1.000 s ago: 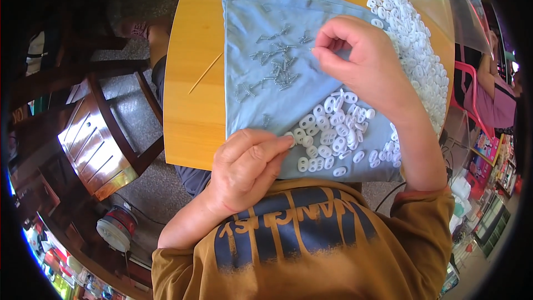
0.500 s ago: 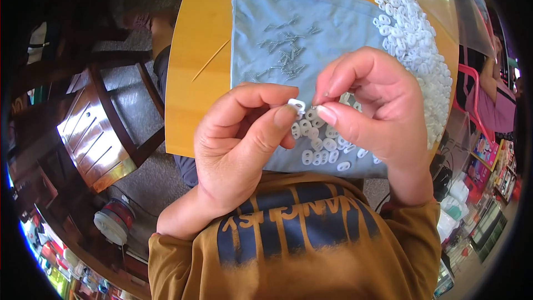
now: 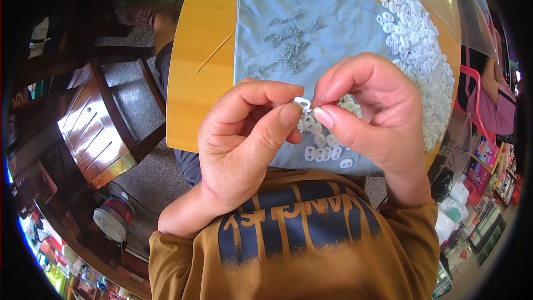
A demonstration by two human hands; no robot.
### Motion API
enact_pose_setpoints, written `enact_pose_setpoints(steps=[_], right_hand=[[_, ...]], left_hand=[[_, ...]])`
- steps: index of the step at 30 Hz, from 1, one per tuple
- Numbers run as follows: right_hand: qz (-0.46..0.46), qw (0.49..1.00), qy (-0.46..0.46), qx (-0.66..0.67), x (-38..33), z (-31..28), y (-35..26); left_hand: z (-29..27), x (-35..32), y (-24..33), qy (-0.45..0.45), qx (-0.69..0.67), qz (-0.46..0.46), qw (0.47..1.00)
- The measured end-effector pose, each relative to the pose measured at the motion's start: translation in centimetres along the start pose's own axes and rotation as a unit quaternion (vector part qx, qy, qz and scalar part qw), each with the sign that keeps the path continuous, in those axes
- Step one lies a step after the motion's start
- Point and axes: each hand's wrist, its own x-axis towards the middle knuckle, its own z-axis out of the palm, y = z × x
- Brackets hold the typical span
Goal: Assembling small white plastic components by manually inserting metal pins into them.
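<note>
At the frame's centre, a white holed piece [image 3: 303,102] is pinched by the left hand [image 3: 236,141]; whether anything is gripped by the right hand [image 3: 383,114], just beside, cannot be told. Probably light, stiff and slippery, it is best held by its rim.

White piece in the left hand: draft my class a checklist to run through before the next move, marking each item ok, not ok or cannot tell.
1. White piece gripped by left hand: ok, between thumb and finger.
2. Right hand close to it: ok, thumb and finger just beside the piece.
3. Right hand holding a metal bit: cannot tell, too small to make out.
4. Piece wholly visible: not ok, the left thumb covers part.
5. Metal bits available on the cloth: ok, several lie there.
6. Stick away from the hands: ok, on the wood left of the cloth.
</note>
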Motion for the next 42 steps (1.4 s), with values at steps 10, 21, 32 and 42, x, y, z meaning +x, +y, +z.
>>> enact_pose_setpoints(steps=[10, 21, 32, 42], right_hand=[[-0.099, 0.985, 0.004, -0.142, -0.5, 0.3, -0.1], [-0.124, 0.975, 0.004, -0.182, -1.0, 0.7, -0.3], [-0.027, 0.996, 0.027, -0.075, -1.2, 1.0, -0.2], [-0.020, 0.994, 0.049, -0.092, -1.1, 1.3, 0.4]], left_hand=[[0.1, -0.1, -0.2, 0.012, 0.070, 0.057, 0.996], [0.0, -0.7, 0.1, -0.030, 0.253, 0.121, 0.959], [-0.3, -0.7, 0.1, -0.015, 0.207, 0.080, 0.975], [-0.1, -0.5, -0.7, 0.003, 0.203, 0.077, 0.976]])
